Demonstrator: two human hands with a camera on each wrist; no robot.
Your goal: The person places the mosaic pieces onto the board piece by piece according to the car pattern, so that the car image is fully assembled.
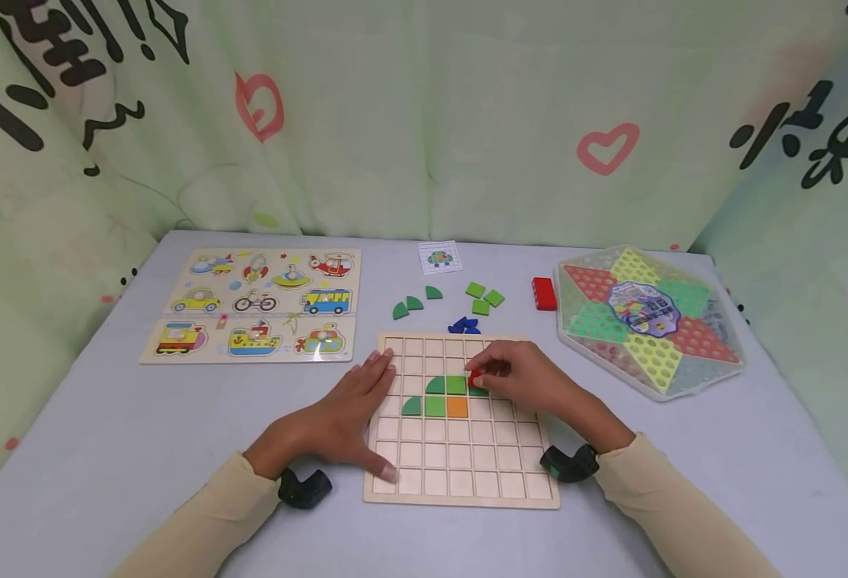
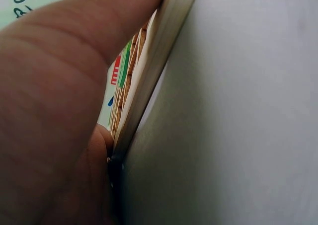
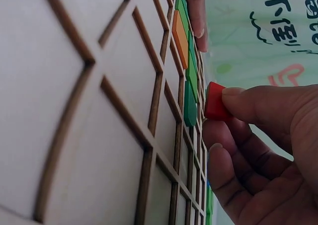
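Observation:
My left hand (image 1: 344, 421) rests with spread fingers along the left edge of a wooden grid board (image 1: 460, 483). Between thumb and fingertips, my right hand (image 1: 521, 377) pinches a red square tile (image 3: 214, 102), held close over the board's upper right part. In the cells near it lie a green square tile (image 1: 456, 385), a dark green quarter-circle tile (image 1: 435, 385) and another partly covered by the right hand. The row below has a quarter-circle tile (image 1: 411, 407), a green square (image 1: 434, 407) and an orange square tile (image 1: 457, 408).
Beyond the board lie loose quarter-circle tiles (image 1: 414, 303), green squares (image 1: 481, 307), blue tiles (image 1: 463, 325) and red tiles (image 1: 544, 294). A small picture card (image 1: 440, 258) is at the back. A vehicle puzzle (image 1: 250, 313) lies left, a hexagonal game box (image 1: 648, 321) right.

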